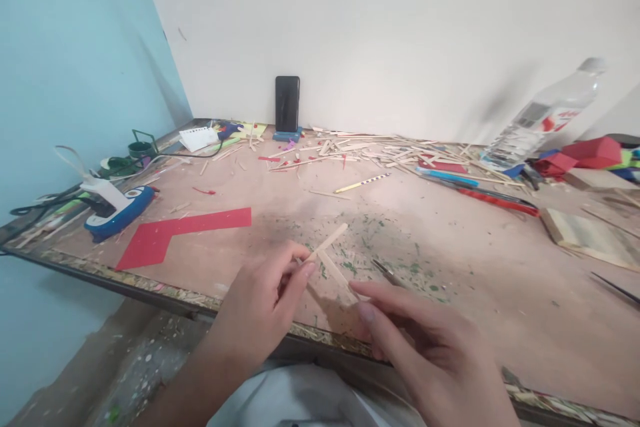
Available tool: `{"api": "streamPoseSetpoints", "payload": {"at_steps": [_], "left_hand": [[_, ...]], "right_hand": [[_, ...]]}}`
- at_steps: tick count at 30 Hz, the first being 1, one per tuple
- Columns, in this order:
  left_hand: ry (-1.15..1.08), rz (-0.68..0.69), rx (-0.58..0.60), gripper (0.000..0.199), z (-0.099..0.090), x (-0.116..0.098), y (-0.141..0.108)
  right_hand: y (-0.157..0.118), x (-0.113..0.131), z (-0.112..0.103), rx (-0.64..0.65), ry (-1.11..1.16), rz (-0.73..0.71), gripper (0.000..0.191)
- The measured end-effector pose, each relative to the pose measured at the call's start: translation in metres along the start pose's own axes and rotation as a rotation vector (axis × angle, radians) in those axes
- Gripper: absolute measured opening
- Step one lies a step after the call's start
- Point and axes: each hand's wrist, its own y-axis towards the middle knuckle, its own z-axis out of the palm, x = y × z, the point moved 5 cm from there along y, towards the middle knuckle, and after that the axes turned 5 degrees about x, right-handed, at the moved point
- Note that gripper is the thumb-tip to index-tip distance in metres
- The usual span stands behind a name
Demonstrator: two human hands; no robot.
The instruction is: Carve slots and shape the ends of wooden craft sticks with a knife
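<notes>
My left hand (273, 290) pinches one flat, pale wooden strip (331, 240) between thumb and fingertips, the strip pointing up to the right. My right hand (417, 333) grips the lower end of a second pale strip (336, 269) between thumb and index finger. The upper end of that second strip meets the first one near its middle; whether they are joined I cannot tell. Both strips are over the table (475, 280), above scattered green bits. A dark pointed tool (387, 272) lies just beyond my right hand, its rear part hidden by the fingers.
A red paper piece (165, 233) and a blue power strip (120, 213) lie left. A phone (287, 104) stands at the back beside piled wooden sticks (370, 150). At right are a leaning bottle (547, 117), a red cutter (500, 202) and a wooden block (590, 237).
</notes>
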Motion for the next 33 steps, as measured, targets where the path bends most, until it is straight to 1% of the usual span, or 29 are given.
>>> {"api": "streamPoseSetpoints", "payload": {"at_steps": [2,5,7,11,15,18,21,26,30,33], "left_hand": [[0.043,0.049,-0.053,0.019,0.0,0.001,-0.001],[0.122,0.147,-0.186,0.014,-0.002,0.001,-0.007],[0.17,0.235,-0.274,0.014,-0.002,-0.002,-0.012],[0.258,0.399,-0.38,0.015,0.001,-0.009,-0.021],[0.311,0.511,-0.407,0.025,0.004,-0.015,-0.028],[0.32,0.56,-0.402,0.029,0.005,-0.016,-0.032],[0.329,0.595,-0.411,0.03,0.006,-0.016,-0.034],[0.322,0.654,-0.477,0.026,0.006,-0.017,-0.034],[0.321,0.645,-0.474,0.023,0.005,-0.018,-0.034],[0.318,0.637,-0.467,0.021,0.004,-0.02,-0.035]], "right_hand": [[0.0,-0.002,0.0,0.006,0.069,0.036,0.02],[-0.002,-0.004,0.002,0.014,0.142,0.076,0.02],[-0.002,-0.005,0.005,0.03,0.168,0.097,0.02],[0.001,-0.004,0.012,0.116,0.16,0.099,0.02],[0.005,-0.001,0.017,0.206,0.118,0.09,0.029],[0.006,0.0,0.017,0.252,0.107,0.107,0.031],[0.007,0.0,0.016,0.277,0.087,0.114,0.03],[0.007,-0.001,0.013,0.259,0.049,0.133,0.026],[0.004,-0.002,0.01,0.218,0.024,0.127,0.022],[0.005,-0.004,0.008,0.203,0.001,0.089,0.018]]}}
